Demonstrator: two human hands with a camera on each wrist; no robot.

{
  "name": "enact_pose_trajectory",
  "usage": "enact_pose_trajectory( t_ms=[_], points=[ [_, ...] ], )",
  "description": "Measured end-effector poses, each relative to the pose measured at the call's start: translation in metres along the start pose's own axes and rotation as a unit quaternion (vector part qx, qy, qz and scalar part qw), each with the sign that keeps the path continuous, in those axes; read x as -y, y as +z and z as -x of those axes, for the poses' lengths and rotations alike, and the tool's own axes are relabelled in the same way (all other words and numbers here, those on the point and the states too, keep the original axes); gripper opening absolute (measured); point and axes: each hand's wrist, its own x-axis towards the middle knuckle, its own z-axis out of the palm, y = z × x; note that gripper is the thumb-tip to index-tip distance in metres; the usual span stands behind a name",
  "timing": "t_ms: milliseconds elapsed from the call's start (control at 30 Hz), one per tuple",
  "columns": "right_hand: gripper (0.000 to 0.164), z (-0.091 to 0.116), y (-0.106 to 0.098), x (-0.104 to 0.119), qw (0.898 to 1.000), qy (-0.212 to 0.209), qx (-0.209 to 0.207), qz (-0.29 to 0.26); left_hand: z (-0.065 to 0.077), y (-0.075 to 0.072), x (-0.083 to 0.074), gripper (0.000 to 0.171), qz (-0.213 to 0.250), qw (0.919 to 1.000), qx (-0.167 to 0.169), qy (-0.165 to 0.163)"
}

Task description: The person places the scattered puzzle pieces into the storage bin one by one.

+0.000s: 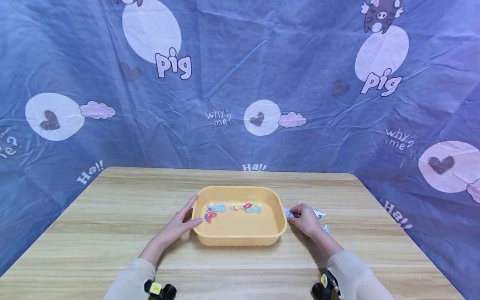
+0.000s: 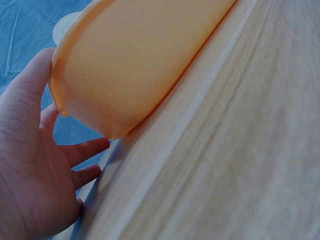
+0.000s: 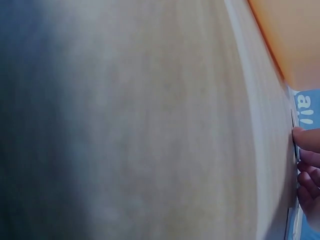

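Observation:
A yellow plastic basin (image 1: 240,241) stands mid-table with several flat, colourful cut-out pieces inside. Among them are a light blue piece (image 1: 216,208), a red one (image 1: 210,217) and a green-blue one (image 1: 252,208). My left hand (image 1: 179,226) rests against the basin's left end, thumb at the rim and fingers spread along the outer wall (image 2: 125,70). Just outside the right end, my right hand (image 1: 305,220) pinches a flat blue piece (image 1: 288,213) between thumb and fingers, low by the tabletop. The fingers partly cover it.
More flat blue-and-white pieces (image 1: 319,213) lie behind and beside my right hand, one small piece (image 1: 326,228) near the wrist. The wooden table (image 1: 112,208) ends at a blue patterned cloth (image 1: 225,146) hanging behind it.

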Motion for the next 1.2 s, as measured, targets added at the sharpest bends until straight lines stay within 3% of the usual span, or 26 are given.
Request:
enact_pose_trajectory(
  t_ms=[233, 533, 833, 1200],
  points=[
    [0.026, -0.003, -0.003, 0.002, 0.999, 0.037, 0.021, -0.009, 0.0, 0.0, -0.002, 0.074, 0.001, 1.0, -0.001, -0.005],
    [0.023, -0.008, -0.011, 0.005, 0.998, 0.047, 0.037, -0.013, -0.001, 0.0, -0.004, 0.074, 0.0, 1.0, -0.001, -0.003],
    [0.024, -0.01, -0.019, 0.006, 0.998, 0.054, 0.027, -0.028, 0.001, 0.0, -0.011, 0.073, 0.003, 1.0, 0.008, 0.001],
    [0.024, -0.014, -0.034, 0.01, 0.995, 0.05, 0.008, -0.08, 0.0, -0.001, -0.003, 0.074, 0.004, 1.0, 0.002, -0.003]
  ],
)
